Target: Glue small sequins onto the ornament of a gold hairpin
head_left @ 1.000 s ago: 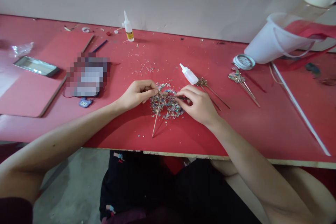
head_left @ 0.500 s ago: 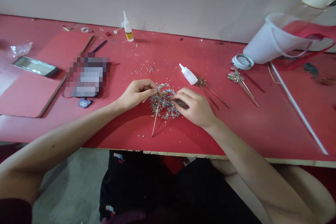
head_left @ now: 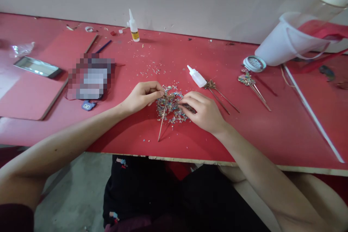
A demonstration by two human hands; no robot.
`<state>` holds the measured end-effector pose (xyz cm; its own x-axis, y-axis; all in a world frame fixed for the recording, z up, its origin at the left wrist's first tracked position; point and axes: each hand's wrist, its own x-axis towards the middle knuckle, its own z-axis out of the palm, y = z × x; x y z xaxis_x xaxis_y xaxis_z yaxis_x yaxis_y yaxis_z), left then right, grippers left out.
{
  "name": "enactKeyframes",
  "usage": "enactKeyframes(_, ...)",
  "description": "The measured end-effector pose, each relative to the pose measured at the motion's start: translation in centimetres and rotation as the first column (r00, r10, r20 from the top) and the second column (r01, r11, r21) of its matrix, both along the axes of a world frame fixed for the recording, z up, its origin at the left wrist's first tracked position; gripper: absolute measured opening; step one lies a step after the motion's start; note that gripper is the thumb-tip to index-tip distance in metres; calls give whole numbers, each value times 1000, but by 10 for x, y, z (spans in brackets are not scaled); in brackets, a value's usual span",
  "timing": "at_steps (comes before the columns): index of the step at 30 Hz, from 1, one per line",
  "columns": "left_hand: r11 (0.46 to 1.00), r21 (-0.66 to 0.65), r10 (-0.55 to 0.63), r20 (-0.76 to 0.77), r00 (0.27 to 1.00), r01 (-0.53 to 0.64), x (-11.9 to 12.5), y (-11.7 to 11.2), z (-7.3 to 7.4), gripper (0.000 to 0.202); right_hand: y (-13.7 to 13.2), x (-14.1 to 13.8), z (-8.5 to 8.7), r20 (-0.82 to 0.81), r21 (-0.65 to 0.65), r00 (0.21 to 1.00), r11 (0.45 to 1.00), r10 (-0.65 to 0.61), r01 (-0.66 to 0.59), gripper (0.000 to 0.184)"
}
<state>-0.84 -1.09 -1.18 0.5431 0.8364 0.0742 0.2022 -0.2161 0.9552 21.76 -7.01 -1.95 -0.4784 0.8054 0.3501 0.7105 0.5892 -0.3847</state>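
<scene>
My left hand [head_left: 146, 96] pinches the ornate top of a metal hairpin [head_left: 162, 123], whose thin prong slants down toward the table's front edge. Under and around it lies a pile of small shiny multicoloured chips [head_left: 178, 116]. Over the right side of the pile is my right hand [head_left: 202, 110], thumb and fingers pinched together close to the hairpin's head. Whatever sits between those fingertips is too small to make out. Just beyond the right hand, a white glue bottle [head_left: 197, 77] lies with its base against a second, two-pronged hairpin [head_left: 210, 84].
A decorated hairpin [head_left: 247, 79] lies by a round lid [head_left: 255, 64] and a white bucket [head_left: 285, 40] on the right. Another glue bottle [head_left: 133, 30] stands at the back. Leftward are a partly blurred phone-like object [head_left: 94, 79], a narrow box [head_left: 38, 67] and a red board [head_left: 29, 98].
The view has shifted slightly. Both hands keep nearly the same pose over the chips, with the hairpin still in the left fingers.
</scene>
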Motion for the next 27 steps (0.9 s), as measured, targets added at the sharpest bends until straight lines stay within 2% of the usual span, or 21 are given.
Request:
enactKeyframes(2,1000,-5,2,6,1000,-2,0,0,0,13,-1,0,1,-34,-6,999,1000,11,-11,16)
enactKeyframes(8,1000,-11,3,1,1000,-3,0,-1,0,15,-5,-9,-1,13,6,978,978,210,-210,18)
enactKeyframes(10,1000,-5,3,-4,1000,-3,0,-1,0,15,-5,-9,-2,45,10,980,981,194,-194,19)
enactKeyframes(15,1000,5,0,-11,1000,0,0,-1,1,14,-2,-2,0,38,22,999,1000,14,-15,20)
enactKeyframes(17,1000,2,2,-5,1000,-2,1,-1,1,14,-3,-2,1,17,11,999,1000,28,-28,19)
enactKeyframes(23,1000,-8,-2,9,1000,2,0,-1,0,14,-6,-12,0,36,38,980,980,195,-196,19)
enactKeyframes(27,1000,-6,-2,-6,1000,2,0,0,-1,16,-4,-11,-2,88,43,984,986,158,-162,21)
